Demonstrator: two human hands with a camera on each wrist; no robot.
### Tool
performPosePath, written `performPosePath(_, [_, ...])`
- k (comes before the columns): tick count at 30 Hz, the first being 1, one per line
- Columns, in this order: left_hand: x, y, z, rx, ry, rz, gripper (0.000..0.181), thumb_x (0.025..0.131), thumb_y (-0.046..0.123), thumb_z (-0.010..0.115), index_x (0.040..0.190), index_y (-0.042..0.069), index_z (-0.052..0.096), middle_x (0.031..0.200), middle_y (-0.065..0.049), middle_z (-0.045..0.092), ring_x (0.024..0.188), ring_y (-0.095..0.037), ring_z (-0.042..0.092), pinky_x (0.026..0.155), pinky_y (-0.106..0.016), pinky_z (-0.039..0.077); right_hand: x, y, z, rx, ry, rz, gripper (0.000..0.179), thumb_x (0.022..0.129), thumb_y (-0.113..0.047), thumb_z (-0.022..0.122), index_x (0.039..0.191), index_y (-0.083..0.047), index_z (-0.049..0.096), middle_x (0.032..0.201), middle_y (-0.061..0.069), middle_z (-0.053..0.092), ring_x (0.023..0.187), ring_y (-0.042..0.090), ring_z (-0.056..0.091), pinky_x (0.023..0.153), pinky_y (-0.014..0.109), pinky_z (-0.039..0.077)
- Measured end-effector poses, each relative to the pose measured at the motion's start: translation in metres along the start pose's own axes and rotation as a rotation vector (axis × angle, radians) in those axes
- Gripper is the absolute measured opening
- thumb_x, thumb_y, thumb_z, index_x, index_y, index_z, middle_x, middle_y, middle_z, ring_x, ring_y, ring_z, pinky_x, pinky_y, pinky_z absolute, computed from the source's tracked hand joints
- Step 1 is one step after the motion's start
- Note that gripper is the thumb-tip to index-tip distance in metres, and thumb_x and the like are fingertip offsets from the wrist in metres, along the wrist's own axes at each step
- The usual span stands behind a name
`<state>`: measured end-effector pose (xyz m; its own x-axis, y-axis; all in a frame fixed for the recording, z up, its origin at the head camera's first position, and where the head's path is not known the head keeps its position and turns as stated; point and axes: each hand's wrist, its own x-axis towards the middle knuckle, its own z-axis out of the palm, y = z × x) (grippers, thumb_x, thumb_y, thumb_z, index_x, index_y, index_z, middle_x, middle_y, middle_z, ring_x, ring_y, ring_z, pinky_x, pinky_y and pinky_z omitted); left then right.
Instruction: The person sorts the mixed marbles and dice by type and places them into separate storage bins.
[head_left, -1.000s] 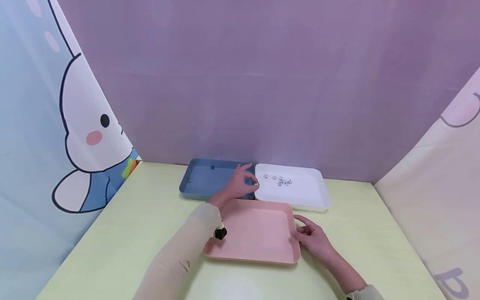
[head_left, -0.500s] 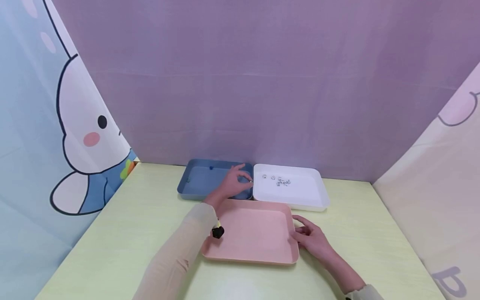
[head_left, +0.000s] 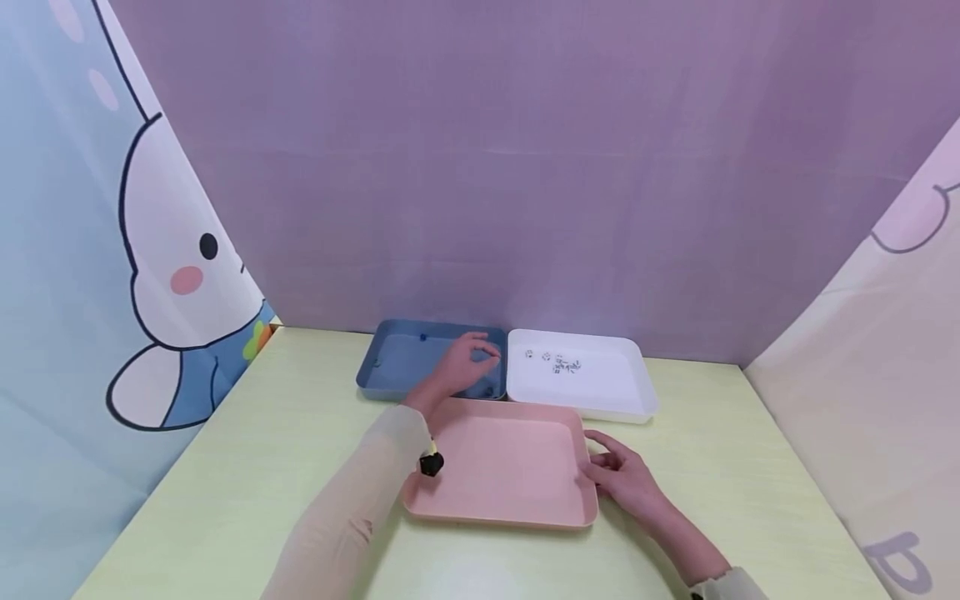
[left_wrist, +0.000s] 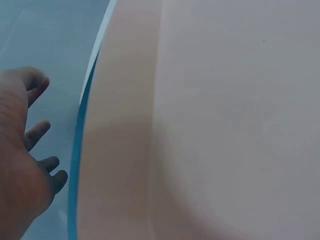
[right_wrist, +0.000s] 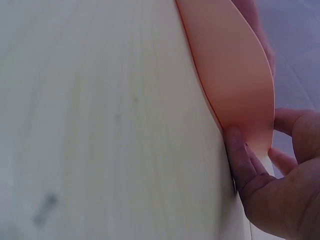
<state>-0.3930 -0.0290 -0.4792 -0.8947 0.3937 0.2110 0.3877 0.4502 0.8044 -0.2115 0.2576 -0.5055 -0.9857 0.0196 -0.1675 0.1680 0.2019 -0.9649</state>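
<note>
My left hand (head_left: 457,367) is above the right part of the blue tray (head_left: 397,379), its fingers loosely bent and nothing visible between thumb and forefinger. In the left wrist view the hand (left_wrist: 22,150) shows at the left, beside the pink tray's wall (left_wrist: 115,150). Small dark pieces lie in the blue tray: a blue one (head_left: 423,337) at the back and another (head_left: 489,390) by the front right corner. My right hand (head_left: 626,479) holds the right rim of the pink tray (head_left: 510,467); in the right wrist view fingers (right_wrist: 242,160) press its outer wall.
A white tray (head_left: 607,383) adjoins the blue one on the right. Several small white pieces with dark marks (head_left: 566,365) lie in it. All three trays stand on a pale yellow table (head_left: 720,450), with a purple curtain (head_left: 480,208) behind.
My left hand has drawn slightly left over the blue tray. Its thumb and forefinger, pinching a tiny whitish thing earlier, have come apart. The right hand stays on the pink tray.
</note>
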Motion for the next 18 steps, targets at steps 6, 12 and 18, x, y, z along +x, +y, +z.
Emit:
performPosePath(6, [0.001,0.005,-0.010,0.081,-0.070,0.011,0.026,0.096,0.022,0.063,0.116,0.007,0.070,0.148,-0.018,0.038,0.134,-0.033,0.037,0.101,-0.052,0.040,0.006,0.000,-0.002,-0.018,0.011,-0.002,0.056,0.090,-0.003,0.068,0.142,-0.005,0.047,0.101,0.017,0.062,0.084,0.021,0.059,0.064,0.033,0.057])
performPosePath(12, [-0.008,0.010,-0.024,0.291,-0.140,0.059,0.035,0.096,0.027,0.062,0.128,0.012,0.064,0.147,-0.014,0.041,0.133,-0.031,0.039,0.104,-0.051,0.038,0.011,-0.002,-0.002,-0.062,0.017,-0.014,0.054,0.090,-0.003,0.067,0.141,-0.005,0.048,0.103,0.017,0.061,0.084,0.021,0.059,0.064,0.031,0.056])
performPosePath(18, [-0.029,0.017,-0.041,0.454,-0.162,0.092,0.050,0.095,0.036,0.061,0.140,0.017,0.053,0.145,-0.005,0.044,0.134,-0.028,0.036,0.107,-0.051,0.034,0.014,-0.013,-0.002,-0.166,0.012,-0.082,0.050,0.093,-0.007,0.065,0.140,-0.002,0.048,0.114,0.022,0.058,0.088,0.026,0.062,0.068,0.034,0.058])
